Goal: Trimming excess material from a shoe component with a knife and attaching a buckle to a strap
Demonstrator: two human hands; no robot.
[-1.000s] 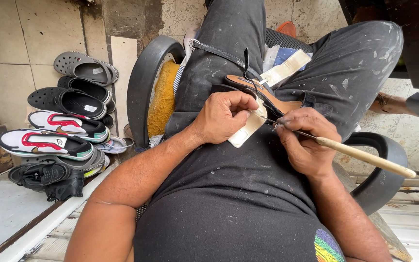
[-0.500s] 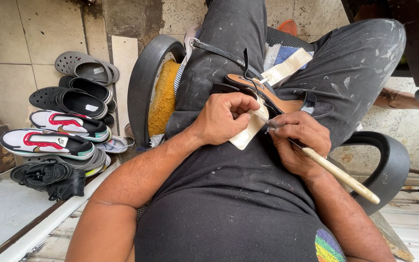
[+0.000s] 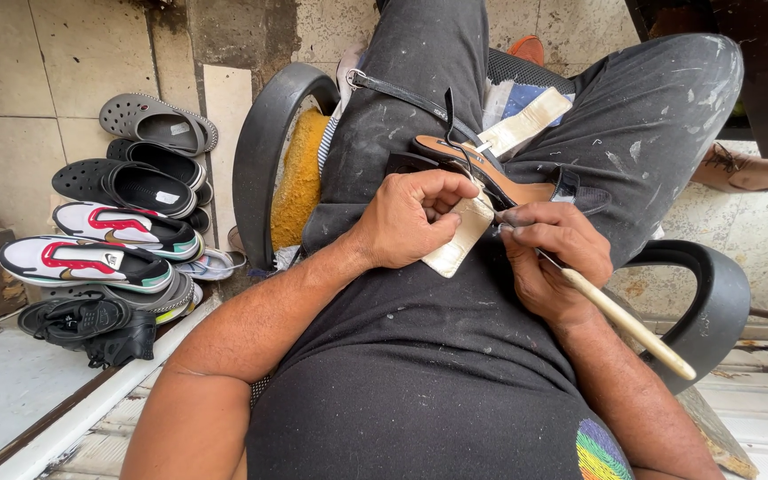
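Sandal lies on lap, left hand gripping it.

The working tip of the wooden-handled tool is hidden between the right hand and the left hand, so what it touches on the brown sandal cannot be told. The left hand's curled fingers cover one end of the beige strip. The pile of shoes hides its lower pairs, and the top edge crops the person's legs.
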